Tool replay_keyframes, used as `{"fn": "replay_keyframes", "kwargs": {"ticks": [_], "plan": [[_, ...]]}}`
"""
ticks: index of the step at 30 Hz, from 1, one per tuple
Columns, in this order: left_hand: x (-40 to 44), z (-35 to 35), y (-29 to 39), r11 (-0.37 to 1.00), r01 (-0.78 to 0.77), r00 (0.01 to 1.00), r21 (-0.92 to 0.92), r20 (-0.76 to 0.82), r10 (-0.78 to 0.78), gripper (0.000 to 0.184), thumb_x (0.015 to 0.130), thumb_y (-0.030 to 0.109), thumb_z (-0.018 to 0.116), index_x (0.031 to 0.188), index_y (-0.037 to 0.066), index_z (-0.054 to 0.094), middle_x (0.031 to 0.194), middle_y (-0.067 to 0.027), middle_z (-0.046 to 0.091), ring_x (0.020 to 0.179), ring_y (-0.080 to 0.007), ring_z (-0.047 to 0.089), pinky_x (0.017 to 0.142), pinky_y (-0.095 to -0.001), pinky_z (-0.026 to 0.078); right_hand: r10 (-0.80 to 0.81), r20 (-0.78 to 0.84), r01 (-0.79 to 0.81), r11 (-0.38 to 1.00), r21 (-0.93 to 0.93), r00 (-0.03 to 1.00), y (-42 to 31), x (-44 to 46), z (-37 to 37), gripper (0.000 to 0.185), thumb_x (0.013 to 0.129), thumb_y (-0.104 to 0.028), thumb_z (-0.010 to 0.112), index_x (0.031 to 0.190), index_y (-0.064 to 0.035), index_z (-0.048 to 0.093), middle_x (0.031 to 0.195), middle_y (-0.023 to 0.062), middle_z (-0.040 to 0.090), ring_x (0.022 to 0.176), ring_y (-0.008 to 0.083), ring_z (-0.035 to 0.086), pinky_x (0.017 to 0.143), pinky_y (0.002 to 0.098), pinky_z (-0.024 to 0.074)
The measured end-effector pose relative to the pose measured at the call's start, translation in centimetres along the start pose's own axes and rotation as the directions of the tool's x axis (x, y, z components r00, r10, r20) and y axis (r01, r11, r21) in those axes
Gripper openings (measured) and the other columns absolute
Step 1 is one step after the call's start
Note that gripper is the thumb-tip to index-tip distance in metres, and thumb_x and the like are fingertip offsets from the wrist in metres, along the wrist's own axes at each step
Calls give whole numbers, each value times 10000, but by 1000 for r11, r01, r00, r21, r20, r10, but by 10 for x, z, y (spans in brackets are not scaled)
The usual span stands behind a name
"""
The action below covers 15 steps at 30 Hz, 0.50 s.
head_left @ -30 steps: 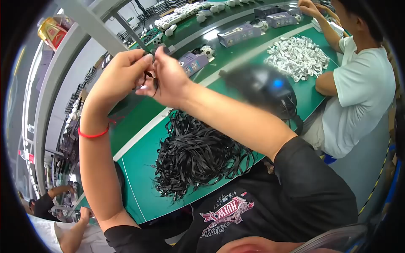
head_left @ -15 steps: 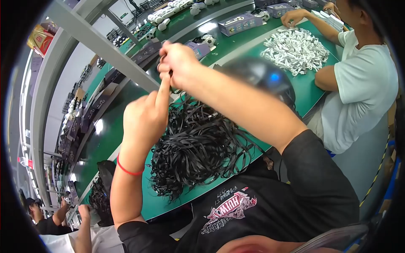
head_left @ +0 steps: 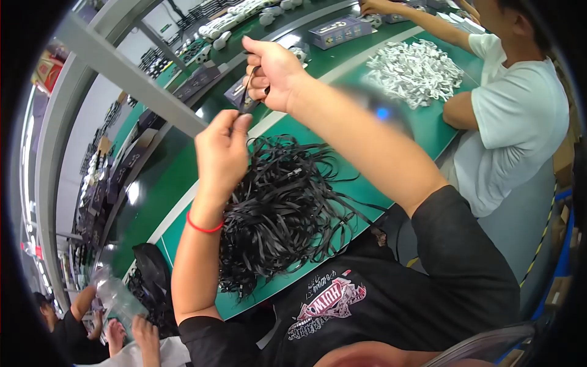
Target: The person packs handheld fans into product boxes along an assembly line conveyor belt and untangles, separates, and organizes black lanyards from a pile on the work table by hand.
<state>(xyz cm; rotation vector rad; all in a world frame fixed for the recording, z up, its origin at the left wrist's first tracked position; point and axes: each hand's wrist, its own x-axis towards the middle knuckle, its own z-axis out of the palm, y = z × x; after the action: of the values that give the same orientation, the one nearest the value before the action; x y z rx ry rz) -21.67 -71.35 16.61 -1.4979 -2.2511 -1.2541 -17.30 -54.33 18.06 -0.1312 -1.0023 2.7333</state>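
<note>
A thin black strap (head_left: pixel 246 95) runs between my two raised hands. My left hand (head_left: pixel 223 144), below a red wristband's arm side, pinches its lower end between thumb and fingers. My right hand (head_left: pixel 275 73) is higher up, with its fingers curled round the upper part and the thumb sticking up. Under and beside my left hand lies a large tangled heap of black straps (head_left: pixel 275 208) on the green tabletop (head_left: pixel 367 183). Small fittings show on some of them.
A heap of white cords (head_left: pixel 416 73) lies farther right, near a co-worker in a white shirt (head_left: pixel 510 119). A blurred dark object with a blue light (head_left: pixel 382 113) is behind my right forearm. A grey metal post (head_left: pixel 134 70) crosses at left. Printed boxes (head_left: pixel 342 32) stand beyond.
My hands have drawn apart, and a length of strap now shows between them. The right hand rose slightly; the left hand moved right and its pointing index finger folded into a pinch.
</note>
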Motion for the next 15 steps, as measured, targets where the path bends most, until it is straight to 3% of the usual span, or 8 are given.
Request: {"fn": "replay_keyframes", "kwargs": {"ticks": [2, 5, 6, 9, 10, 11, 13, 15], "plan": [[6, 3, 4, 1000, -6, 1000, 22, -8, 6, 111, 922, 89, 645, 905, -21, 645, 663, -128, 619, 575, -133, 538, 576, -293, 460, -145, -210, 176, 974, 141, 967, 12, 14, -11, 325, 959, -322, 507, 693, -146, 446, 524, -45, 349, 408, 106, 316, 409, 275, 276], [25, 22, -9, 962, -223, 969, -155, -145, 202, 101, 921, 94, 648, 914, -6, 655, 697, -130, 647, 563, -162, 561, 557, -301, 458, -79, -325, 131, 981, 140, 942, 49, 18, -13, 255, 943, -244, 510, 717, -128, 491, 573, 14, 486, 445, 156, 429, 431, 304, 361], [29, 25, -13, 962, -229, 967, -151, -144, 208, 101, 921, 94, 648, 914, -6, 655, 697, -130, 647, 563, -162, 561, 557, -301, 458, -84, -322, 136, 980, 143, 943, 50, 19, -12, 255, 943, -244, 510, 717, -128, 491, 573, 14, 486, 445, 156, 429, 431, 304, 361], [36, 35, -16, 933, -360, 931, -1, -63, 360, 114, 888, 71, 659, 985, 12, 666, 702, -109, 634, 553, -205, 585, 540, -328, 472, 109, -190, 3, 862, 508, 976, 48, 18, -13, 210, 932, -197, 506, 736, -122, 525, 646, 63, 580, 510, 180, 513, 473, 323, 422], [35, 36, -18, 932, -363, 930, -5, -61, 362, 114, 888, 71, 659, 985, 12, 666, 702, -109, 634, 553, -205, 585, 540, -328, 472, 106, -194, 8, 861, 508, 975, 46, 17, -15, 210, 932, -197, 506, 736, -122, 525, 646, 63, 580, 510, 180, 513, 473, 323, 422], [33, 35, -21, 874, -443, 897, 199, 87, 434, 155, 874, 64, 662, 1023, 22, 661, 697, -102, 618, 556, -224, 589, 534, -340, 475, 84, -214, 22, 894, 447, 973, 44, 17, -17, 219, 933, -201, 510, 728, -125, 508, 632, 55, 555, 509, 171, 497, 470, 313, 410], [23, 33, -24, 611, -598, 801, 519, 403, 442, 253, 846, 49, 667, 1098, 42, 651, 688, -90, 586, 562, -262, 599, 522, -362, 482, 49, -254, 36, 947, 320, 966, 45, 16, -27, 242, 937, -208, 516, 711, -132, 475, 602, 41, 504, 508, 155, 465, 462, 292, 387], [13, 34, -14, 590, -601, 799, 539, 432, 418, 292, 840, 47, 666, 1130, 49, 637, 683, -89, 570, 566, -266, 600, 523, -367, 484, 32, -215, 44, 939, 340, 976, 41, 15, -41, 270, 936, -211, 524, 689, -141, 440, 585, 25, 457, 493, 148, 431, 449, 286, 360]]}}
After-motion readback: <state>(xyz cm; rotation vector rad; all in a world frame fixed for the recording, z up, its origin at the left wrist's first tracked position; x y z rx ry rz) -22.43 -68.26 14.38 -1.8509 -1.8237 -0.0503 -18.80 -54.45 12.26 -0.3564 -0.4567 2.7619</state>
